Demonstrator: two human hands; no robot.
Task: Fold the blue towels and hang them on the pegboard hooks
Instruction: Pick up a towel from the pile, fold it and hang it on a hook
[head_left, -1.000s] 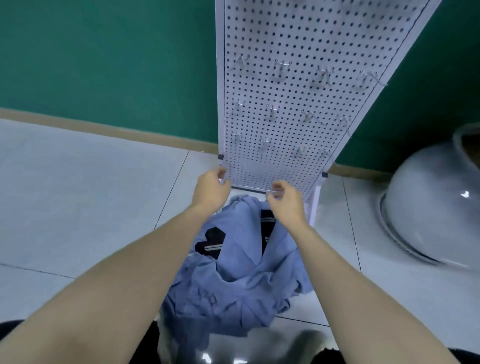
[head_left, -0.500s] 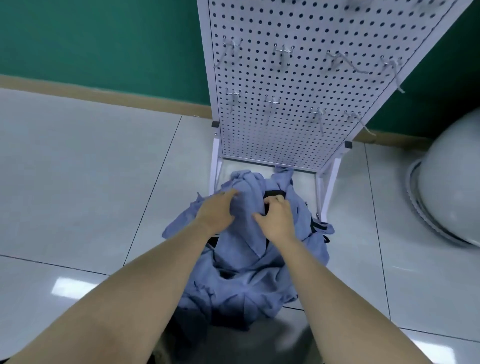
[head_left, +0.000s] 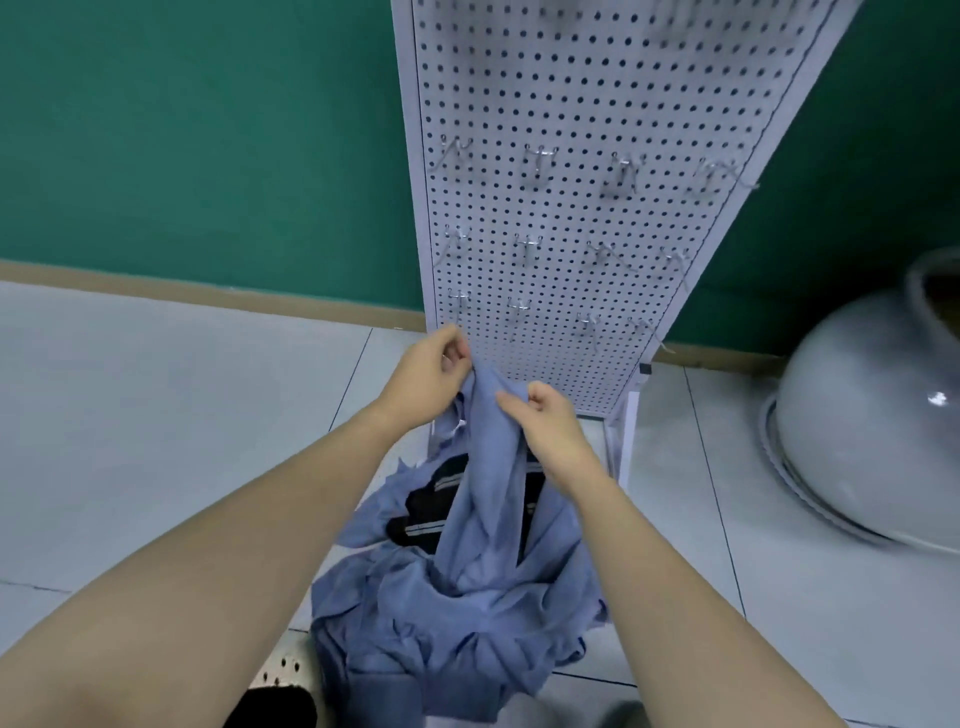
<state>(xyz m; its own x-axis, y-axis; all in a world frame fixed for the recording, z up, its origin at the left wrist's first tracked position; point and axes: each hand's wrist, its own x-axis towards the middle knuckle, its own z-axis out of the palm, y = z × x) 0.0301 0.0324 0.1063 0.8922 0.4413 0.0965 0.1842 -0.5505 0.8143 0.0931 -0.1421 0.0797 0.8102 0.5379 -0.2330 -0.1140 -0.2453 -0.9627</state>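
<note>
1 towel (head_left: 483, 467) now lifted off pile, 2 hands' (head_left: 426, 379) grip.

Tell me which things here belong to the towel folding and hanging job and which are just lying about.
Part of the job:
- blue towel, pinched by the left hand and right hand
- pile of blue towels below it
- pegboard
- hooks, all bare

Just lying about:
- large white rounded vessel on the floor
- green wall

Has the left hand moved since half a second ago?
Yes. The left hand has risen from the towel pile, lifting a blue towel toward the pegboard.
</note>
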